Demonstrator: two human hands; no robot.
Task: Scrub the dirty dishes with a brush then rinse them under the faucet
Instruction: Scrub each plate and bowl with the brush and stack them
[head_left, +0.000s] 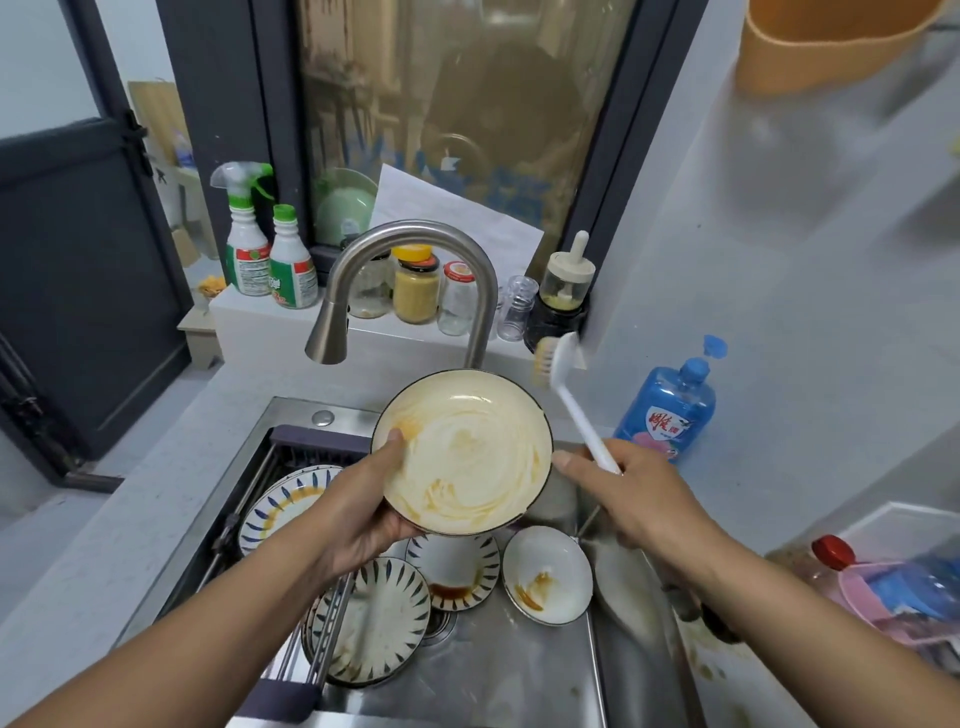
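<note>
My left hand (363, 506) grips a cream plate (467, 457) with a dark rim by its left edge, thumb on the inside, tilted up over the sink (519, 675). Orange-brown smears streak the plate. My right hand (631, 496) holds the white handle of a dish brush (563, 387), its bristle head raised up and to the right of the plate, apart from it. The curved steel faucet (415, 260) stands behind the plate with no water running. Several dirty striped plates (374, 621) and a small white bowl (545, 574) with sauce lie in the sink.
A rack (291, 519) spans the sink's left side with a striped plate on it. A blue soap bottle (670, 408) stands on the right counter. Jars and spray bottles (249, 244) line the sill behind the faucet. A pink-lidded container sits at the far right.
</note>
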